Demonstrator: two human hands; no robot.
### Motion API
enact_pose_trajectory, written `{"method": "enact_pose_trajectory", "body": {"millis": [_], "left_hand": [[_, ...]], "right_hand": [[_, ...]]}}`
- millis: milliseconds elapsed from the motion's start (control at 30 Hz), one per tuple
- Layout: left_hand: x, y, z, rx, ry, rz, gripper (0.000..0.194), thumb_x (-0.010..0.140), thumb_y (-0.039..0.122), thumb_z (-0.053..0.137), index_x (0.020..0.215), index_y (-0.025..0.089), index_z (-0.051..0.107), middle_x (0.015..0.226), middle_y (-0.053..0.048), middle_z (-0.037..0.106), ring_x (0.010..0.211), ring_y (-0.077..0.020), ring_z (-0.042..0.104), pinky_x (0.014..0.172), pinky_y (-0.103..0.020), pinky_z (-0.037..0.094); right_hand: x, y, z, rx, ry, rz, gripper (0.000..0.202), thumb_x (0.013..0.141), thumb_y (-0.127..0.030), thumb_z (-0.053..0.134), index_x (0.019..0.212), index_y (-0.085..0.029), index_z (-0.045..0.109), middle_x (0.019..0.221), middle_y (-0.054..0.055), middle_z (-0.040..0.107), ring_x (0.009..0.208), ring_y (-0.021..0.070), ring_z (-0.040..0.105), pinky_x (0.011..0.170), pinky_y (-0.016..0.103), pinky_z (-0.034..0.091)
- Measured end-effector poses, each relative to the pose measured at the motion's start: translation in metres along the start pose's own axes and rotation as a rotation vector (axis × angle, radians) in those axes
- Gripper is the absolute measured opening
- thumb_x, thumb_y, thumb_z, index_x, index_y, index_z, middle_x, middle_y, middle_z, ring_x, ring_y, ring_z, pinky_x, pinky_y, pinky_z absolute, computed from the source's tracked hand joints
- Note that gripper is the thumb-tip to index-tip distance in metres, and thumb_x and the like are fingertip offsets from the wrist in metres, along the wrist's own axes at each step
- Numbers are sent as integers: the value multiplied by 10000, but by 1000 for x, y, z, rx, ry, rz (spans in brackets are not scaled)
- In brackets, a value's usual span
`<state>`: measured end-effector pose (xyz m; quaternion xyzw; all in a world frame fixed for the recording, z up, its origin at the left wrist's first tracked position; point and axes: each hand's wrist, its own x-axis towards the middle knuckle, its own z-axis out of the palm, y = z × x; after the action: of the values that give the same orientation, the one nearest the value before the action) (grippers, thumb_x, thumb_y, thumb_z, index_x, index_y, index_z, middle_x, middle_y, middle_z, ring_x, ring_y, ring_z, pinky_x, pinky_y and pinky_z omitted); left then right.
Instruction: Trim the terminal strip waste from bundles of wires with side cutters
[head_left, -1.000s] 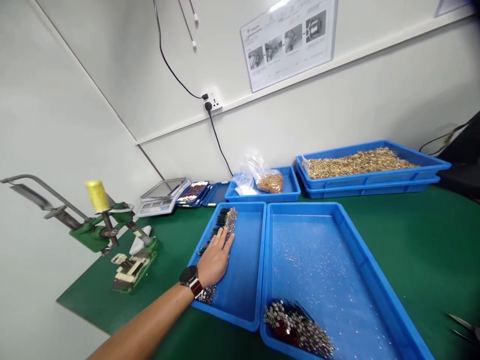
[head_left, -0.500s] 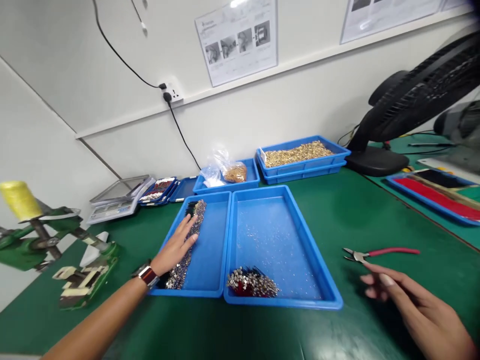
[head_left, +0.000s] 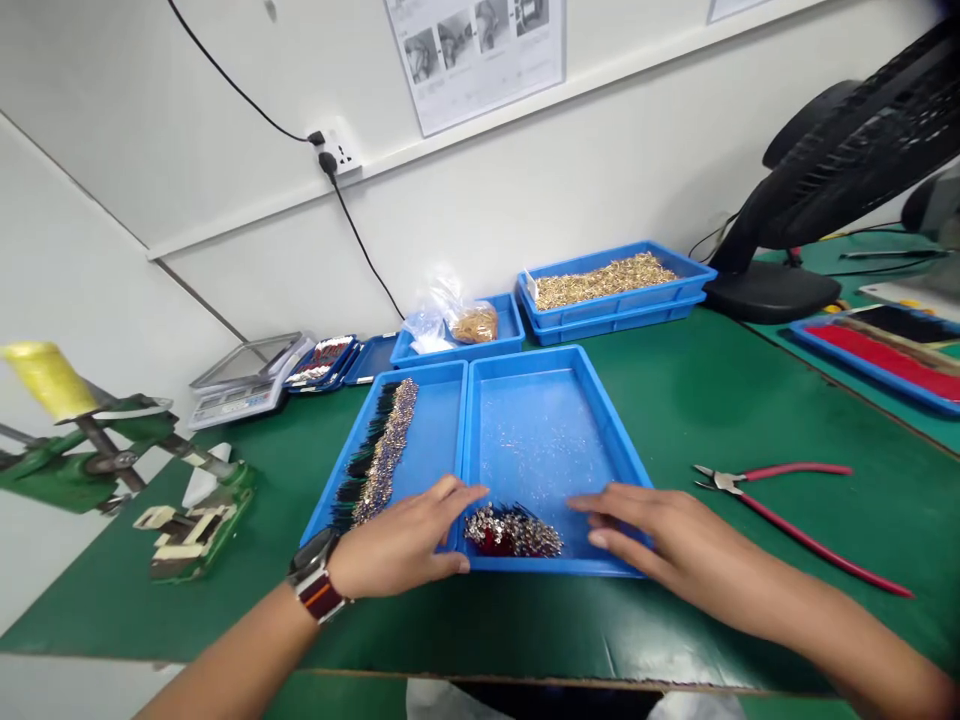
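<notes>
Left hand and right hand flank the metal-tipped bundle, both grips spread, holding nothing; an uneven squeeze from either side could scatter it.

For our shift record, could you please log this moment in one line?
left hand: left of metal-tipped bundle; right hand: right of bundle; pliers: on table

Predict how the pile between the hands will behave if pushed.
The pile would probably fan apart, being many thin pieces with no tie showing. Its shiny metal ends may feel slippery, and the tray looks smooth enough for sliding.
</notes>
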<state>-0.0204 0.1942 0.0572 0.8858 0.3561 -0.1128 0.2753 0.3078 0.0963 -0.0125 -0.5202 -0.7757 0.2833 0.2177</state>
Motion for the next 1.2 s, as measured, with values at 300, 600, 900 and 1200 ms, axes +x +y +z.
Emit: {"method": "enact_pose_trajectory", "body": {"millis": [300, 600, 900, 1200], "left_hand": [[32, 0, -2, 108, -57, 93, 733, 856, 111, 607, 1570, 223, 483, 1259, -118, 648, 1059, -291, 683, 955, -391, 535], [45, -5, 7, -2, -10, 58, 531, 904, 236, 692, 1433, 235, 648, 996, -34, 724, 975, -256, 702, 974, -350, 511], [55, 13, 10, 128, 4, 66, 617, 881, 300, 810, 1474, 268, 644, 1355, -83, 738, 1252, -329, 684, 1053, -401, 509], [84, 9, 15, 109, 81, 118, 324, 934, 327, 715, 1256, 299, 742, 1170, -46, 764, 1082, -291, 724, 949, -361, 529]], "right_hand": [[55, 13, 20, -138, -294, -34, 518, 959, -421, 722, 1434, -220, 676, 1270, 141, 767, 1144, 365, 732, 933, 410, 532], [63, 0, 25, -191, -312, -2, 423, 930, -391, 758, 1302, -190, 737, 1199, 156, 766, 1100, 375, 725, 897, 406, 518], [64, -3, 23, -178, -311, 20, 299, 962, -354, 724, 1204, -184, 769, 1155, 133, 762, 1057, 322, 722, 888, 361, 505], [87, 16, 24, -125, -313, 44, 220, 1030, -366, 681, 1079, -162, 747, 1046, 73, 756, 969, 235, 717, 905, 407, 558]]}}
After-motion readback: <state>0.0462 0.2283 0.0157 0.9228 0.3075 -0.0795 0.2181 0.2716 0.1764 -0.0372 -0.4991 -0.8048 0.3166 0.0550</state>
